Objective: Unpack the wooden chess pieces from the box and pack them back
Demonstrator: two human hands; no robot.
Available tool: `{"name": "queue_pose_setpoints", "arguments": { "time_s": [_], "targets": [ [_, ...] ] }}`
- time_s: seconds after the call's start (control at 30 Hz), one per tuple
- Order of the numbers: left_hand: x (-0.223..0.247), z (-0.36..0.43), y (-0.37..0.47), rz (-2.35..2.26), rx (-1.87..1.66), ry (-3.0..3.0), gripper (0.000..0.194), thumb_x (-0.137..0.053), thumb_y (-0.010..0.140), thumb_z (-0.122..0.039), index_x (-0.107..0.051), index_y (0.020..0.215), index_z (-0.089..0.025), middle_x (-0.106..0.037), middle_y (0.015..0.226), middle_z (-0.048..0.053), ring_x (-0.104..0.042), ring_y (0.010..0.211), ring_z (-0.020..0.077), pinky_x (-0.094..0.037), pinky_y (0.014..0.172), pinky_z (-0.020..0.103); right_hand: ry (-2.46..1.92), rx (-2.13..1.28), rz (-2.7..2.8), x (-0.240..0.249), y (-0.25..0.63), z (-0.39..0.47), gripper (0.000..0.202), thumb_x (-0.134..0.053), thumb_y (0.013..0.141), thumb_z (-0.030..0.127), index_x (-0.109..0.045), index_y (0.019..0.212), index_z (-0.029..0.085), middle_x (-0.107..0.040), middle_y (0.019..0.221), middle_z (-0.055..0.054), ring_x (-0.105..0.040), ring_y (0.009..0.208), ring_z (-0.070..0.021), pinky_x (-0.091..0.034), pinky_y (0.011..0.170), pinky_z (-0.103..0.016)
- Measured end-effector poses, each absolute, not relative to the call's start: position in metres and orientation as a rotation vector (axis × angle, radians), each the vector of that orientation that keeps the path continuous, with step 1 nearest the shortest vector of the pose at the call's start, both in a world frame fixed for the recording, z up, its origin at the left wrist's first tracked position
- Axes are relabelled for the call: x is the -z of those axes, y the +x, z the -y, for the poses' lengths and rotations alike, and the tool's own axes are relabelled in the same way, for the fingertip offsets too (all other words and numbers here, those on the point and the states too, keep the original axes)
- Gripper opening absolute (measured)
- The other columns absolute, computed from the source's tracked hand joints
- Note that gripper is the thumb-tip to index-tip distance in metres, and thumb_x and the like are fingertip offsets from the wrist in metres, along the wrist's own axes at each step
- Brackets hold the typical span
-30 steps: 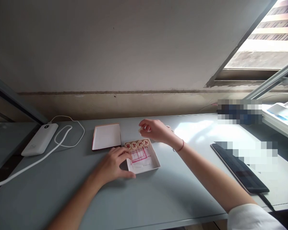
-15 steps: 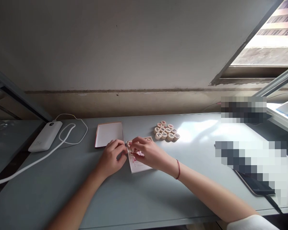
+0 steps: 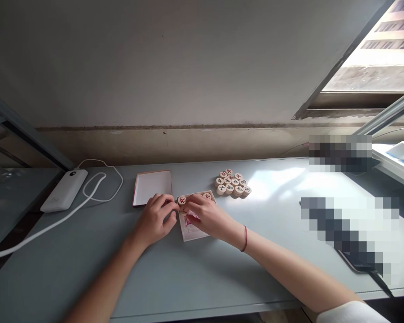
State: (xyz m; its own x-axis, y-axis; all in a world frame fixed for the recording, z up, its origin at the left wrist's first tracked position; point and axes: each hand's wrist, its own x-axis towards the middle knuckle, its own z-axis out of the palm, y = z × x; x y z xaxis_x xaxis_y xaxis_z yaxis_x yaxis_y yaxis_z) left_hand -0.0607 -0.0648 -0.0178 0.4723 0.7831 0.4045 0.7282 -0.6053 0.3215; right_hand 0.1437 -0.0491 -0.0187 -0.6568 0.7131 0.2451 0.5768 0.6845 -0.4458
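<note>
A shallow white box (image 3: pixel 189 234) lies in front of me, with several round wooden Chinese chess pieces (image 3: pixel 207 196) along its far side. My right hand (image 3: pixel 208 217) reaches over it from the right, fingers pinched around a chess piece (image 3: pixel 183 210) at the left side, partly hidden by the fingers. My left hand (image 3: pixel 158 220) rests beside the box's left edge, its bent fingers apart and holding nothing; the index fingertip is close to that piece, and whether it touches cannot be made out. Behind the left hand lies the box lid (image 3: pixel 152 184), inner side up.
Stacked chess pieces (image 3: pixel 234 181) stand in a cluster behind the box. A white power bank (image 3: pixel 64 190) with a white cable (image 3: pixel 67 219) lies at the left. A dark phone-like device (image 3: pixel 355 264), partly blurred out, is at the right. A wall closes off the desk (image 3: pixel 188 282) at the back.
The right hand has moved slightly left and lowered the piece at the box's left side. The left hand has shifted slightly left. The piece at the far left corner shows more clearly.
</note>
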Motion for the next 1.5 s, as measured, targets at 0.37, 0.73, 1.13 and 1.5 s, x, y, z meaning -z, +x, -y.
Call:
{"name": "queue_pose_setpoints", "arguments": {
  "time_s": [0.37, 0.73, 1.13, 1.5],
  "targets": [
    [0.023, 0.062, -0.061, -1.327, -0.86, 2.563, 0.02, -0.044, 0.087, -0.014, -0.063, 0.088, -0.021, -0.058, 0.094, 0.004, -0.055, 0.089, 0.0178, -0.047, 0.081, 0.032, -1.053, -0.399, 2.456, 0.011, 0.151, 0.04, 0.011, -0.057, 0.088, 0.026, -0.063, 0.094, 0.019, -0.063, 0.093, -0.006, -0.058, 0.08, -0.0165, -0.044, 0.07, -0.027],
    [0.03, 0.064, -0.055, -1.28, -0.881, 2.541, 0.02, -0.045, 0.09, -0.019, -0.065, 0.092, -0.02, -0.059, 0.094, 0.004, -0.055, 0.089, 0.0164, -0.048, 0.083, 0.032, -2.179, -0.332, 2.238, -0.021, 0.213, -0.053, 0.029, -0.052, 0.084, 0.04, -0.068, 0.095, 0.018, -0.068, 0.082, -0.01, -0.063, 0.074, -0.0238, -0.04, 0.056, -0.028],
    [0.031, 0.062, -0.057, -1.287, -0.906, 2.547, 0.02, -0.047, 0.09, -0.021, -0.064, 0.1, -0.022, -0.06, 0.094, 0.004, -0.057, 0.091, 0.017, -0.05, 0.083, 0.032, -2.266, -0.299, 2.396, -0.02, 0.195, -0.075, 0.026, -0.068, 0.066, 0.018, -0.072, 0.092, 0.016, -0.069, 0.086, -0.014, -0.067, 0.081, -0.0269, -0.046, 0.059, -0.029],
    [0.014, 0.057, -0.038, -1.374, -1.018, 2.462, 0.039, -0.055, 0.089, -0.033, -0.05, 0.128, -0.027, -0.059, 0.112, 0.007, -0.06, 0.102, 0.021, -0.051, 0.089, 0.036, -1.251, -0.926, 2.163, -0.049, 0.17, 0.015, 0.033, -0.062, 0.079, 0.028, -0.061, 0.111, 0.024, -0.07, 0.096, -0.003, -0.067, 0.086, -0.0161, -0.052, 0.071, -0.026]
  ]
}}
